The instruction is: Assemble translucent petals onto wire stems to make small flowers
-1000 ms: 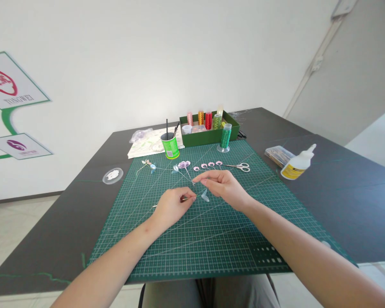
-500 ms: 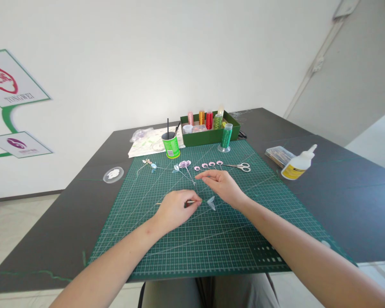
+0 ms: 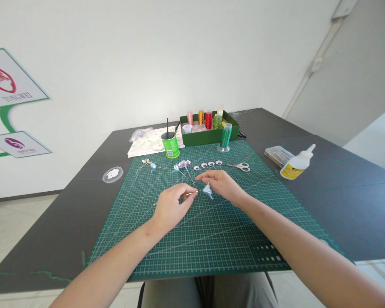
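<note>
My left hand (image 3: 176, 203) pinches the thin stem of a pale blue artificial flower (image 3: 207, 191) between thumb and fingertips. Green wrapping shows on the stem just below the petals, and its other end sticks out to the left behind the hand. Just beyond the petals is my right hand (image 3: 223, 184), its fingers closed together at the tips; whatever they hold is too fine to make out. Past the hands lie a purple flower on a stem (image 3: 184, 164), a light blue flower (image 3: 176, 168) and several small pink loops (image 3: 204, 165) in a row.
A green cutting mat (image 3: 167, 252) covers the middle of the dark table. White scissors (image 3: 243, 167), a green thread spool (image 3: 225, 137), a green can (image 3: 171, 146) and a green box of spools (image 3: 208, 138) stand or lie farther back. A glue bottle (image 3: 295, 165) leans at right; a small dish (image 3: 113, 174) sits left.
My left hand has raised the blue flower slightly away from me, closer to my right hand, and its petals have turned. My right hand has stayed nearly in place.
</note>
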The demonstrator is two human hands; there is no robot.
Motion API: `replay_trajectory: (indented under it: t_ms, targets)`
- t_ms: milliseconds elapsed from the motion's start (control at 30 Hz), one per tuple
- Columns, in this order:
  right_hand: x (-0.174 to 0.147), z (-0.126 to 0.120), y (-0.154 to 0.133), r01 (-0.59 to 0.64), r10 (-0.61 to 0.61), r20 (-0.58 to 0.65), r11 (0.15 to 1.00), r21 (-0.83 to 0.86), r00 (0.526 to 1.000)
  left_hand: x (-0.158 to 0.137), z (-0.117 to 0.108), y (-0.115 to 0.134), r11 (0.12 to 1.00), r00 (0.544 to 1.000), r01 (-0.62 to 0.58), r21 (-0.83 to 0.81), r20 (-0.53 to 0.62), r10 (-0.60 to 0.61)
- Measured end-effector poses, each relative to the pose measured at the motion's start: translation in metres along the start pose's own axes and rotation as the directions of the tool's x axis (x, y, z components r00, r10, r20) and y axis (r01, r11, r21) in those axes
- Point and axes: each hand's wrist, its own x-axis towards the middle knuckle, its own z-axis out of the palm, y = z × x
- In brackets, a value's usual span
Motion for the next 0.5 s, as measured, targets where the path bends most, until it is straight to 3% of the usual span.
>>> replay_trajectory:
  t_ms: [200, 500]
  targets:
    - [-0.001, 0.001, -0.001, -0.042, 0.042, 0.041, 0.999, 0.011, 0.998, 0.003, -0.001, -0.003, 0.991, 0.988, 0.097, -0.092, -0.109, -0.107]
    - [-0.004, 0.002, -0.001, 0.013, 0.019, 0.246, 0.991, -0.130, 0.969, 0.012, -0.002, -0.020, 0.946, 0.953, 0.218, -0.240, -0.156, -0.259]
